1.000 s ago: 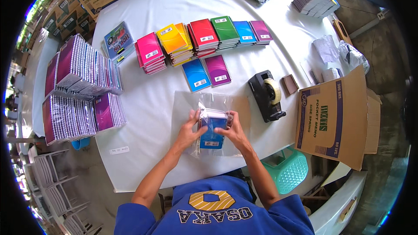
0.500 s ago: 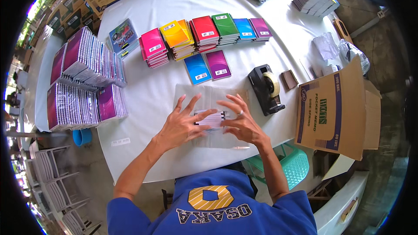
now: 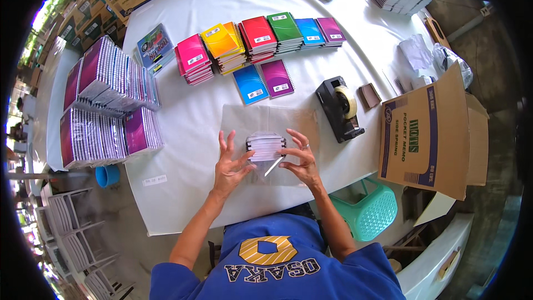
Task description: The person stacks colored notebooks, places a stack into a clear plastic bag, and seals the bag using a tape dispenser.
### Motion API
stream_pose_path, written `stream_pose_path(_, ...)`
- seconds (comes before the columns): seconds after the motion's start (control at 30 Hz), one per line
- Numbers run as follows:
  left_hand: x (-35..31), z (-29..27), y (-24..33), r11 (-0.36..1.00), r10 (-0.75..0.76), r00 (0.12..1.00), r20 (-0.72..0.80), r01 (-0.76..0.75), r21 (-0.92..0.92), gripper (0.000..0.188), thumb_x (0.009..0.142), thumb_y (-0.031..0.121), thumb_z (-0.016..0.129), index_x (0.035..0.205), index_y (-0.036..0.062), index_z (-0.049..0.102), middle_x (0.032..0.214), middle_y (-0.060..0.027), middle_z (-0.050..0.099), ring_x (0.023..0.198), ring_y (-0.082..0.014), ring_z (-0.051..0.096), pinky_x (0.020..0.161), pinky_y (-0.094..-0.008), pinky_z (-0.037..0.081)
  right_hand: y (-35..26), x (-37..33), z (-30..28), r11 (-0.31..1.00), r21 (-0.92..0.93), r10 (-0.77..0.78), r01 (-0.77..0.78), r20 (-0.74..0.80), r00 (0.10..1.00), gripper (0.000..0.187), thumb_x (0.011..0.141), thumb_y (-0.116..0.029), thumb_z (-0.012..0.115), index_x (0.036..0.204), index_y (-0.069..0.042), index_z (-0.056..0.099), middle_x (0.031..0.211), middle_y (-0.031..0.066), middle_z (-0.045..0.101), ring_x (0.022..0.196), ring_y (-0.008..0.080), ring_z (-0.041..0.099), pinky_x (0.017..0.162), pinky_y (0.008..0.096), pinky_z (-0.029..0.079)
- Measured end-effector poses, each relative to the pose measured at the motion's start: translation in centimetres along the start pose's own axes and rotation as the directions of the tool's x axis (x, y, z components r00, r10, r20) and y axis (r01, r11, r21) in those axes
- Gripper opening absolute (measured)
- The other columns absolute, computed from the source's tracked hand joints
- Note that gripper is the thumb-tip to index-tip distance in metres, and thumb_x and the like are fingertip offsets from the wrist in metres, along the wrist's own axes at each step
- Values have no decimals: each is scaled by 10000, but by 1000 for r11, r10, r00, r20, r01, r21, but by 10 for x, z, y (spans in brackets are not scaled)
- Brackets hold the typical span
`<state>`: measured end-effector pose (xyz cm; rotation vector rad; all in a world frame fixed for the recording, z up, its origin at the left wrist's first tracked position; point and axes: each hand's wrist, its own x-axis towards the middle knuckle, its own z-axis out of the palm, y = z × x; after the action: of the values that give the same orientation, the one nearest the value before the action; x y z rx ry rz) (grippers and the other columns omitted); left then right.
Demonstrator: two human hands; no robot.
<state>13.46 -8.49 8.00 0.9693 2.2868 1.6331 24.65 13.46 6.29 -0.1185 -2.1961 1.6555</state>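
Observation:
A small stack of notebooks [image 3: 266, 148] stands in front of me with its white page edges facing me and dark binding at both sides. Under and around it lies a clear plastic sheet [image 3: 233, 122], folded into a pointed flap at the near side. My left hand [image 3: 229, 169] pinches the plastic at the stack's lower left corner, thumb and forefinger together, other fingers raised. At the lower right corner my right hand [image 3: 301, 161], a ring on one finger, pinches the plastic likewise. A narrow white strip [image 3: 274, 166] shows slanting beside the right fingertips; its kind is unclear.
Colourful spiral notebook stacks [image 3: 258, 39] form a row beyond, with a blue notebook [image 3: 251, 84] and a purple one [image 3: 278, 79] nearer. A black tape dispenser [image 3: 333, 111] and cardboard box [image 3: 425, 139] stand right. Wrapped purple notebooks [image 3: 108, 94] pile up left. A green stool [image 3: 369, 211] is below.
Both hands have drawn back toward me, from spread over the stack to its near corners. The stack's page edges now face up more plainly, and the plastic's near side has become a pointed flap.

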Motion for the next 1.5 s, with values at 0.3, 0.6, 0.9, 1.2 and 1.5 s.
stream_pose_path(0.3, 27, -2, 4, 945, 162, 978, 131, -192, 264, 402, 693, 212, 804, 1069, 329, 724, 1533, 2, 322, 1456, -361, 75, 1150, -471, 260, -13, 13, 12, 983, -151, -111, 104, -38, 993, 341, 661, -101, 816, 983, -190, 752, 1327, 106, 521, 1249, 276, 448, 1040, 418, 370)
stream_pose_path(0.6, 59, -8, 15, 927, 157, 956, 247, -229, 297, 411, 691, 229, 819, 1090, 261, 726, 1476, -21, 423, 1465, -300, 103, 1156, -446, 237, -29, 36, 13, 994, -89, 49, -55, -70, 996, 203, 696, -122, 803, 845, -72, 675, 1129, 77, 608, 1029, 228, 586, 857, 386, 447)
stream_pose_path(0.9, 99, -13, -7, 813, -269, 744, 611, 516, -270, 455, 753, 180, 788, 1183, 89, 668, 1464, -87, 431, 1430, -267, 242, 1172, -422, 166, -28, 63, -2, 811, 279, 476, -514, 195, 857, 194, 722, -65, 759, 909, -27, 730, 964, 1, 552, 883, 120, 527, 775, 234, 390)
stream_pose_path(1.2, 94, -31, 43, 843, -9, 683, 731, -388, 372, 663, 706, 281, 795, 1321, 190, 564, 1531, 3, 321, 1441, -322, 186, 1158, -589, 92, -26, 53, 3, 991, -44, 134, -129, 112, 985, 304, 729, 67, 675, 947, -125, 766, 1061, 31, 573, 955, 148, 543, 824, 284, 437)
stream_pose_path(1.5, 54, -17, 38, 434, 214, 733, 645, -663, 610, 660, 723, 288, 761, 1342, 242, 536, 1479, 115, 391, 1449, -300, 172, 1149, -606, 84, 3, 29, -176, 655, -601, 144, -458, -496, 856, 256, 716, -140, 759, 963, -72, 740, 1112, 148, 615, 981, 268, 612, 870, 391, 485)
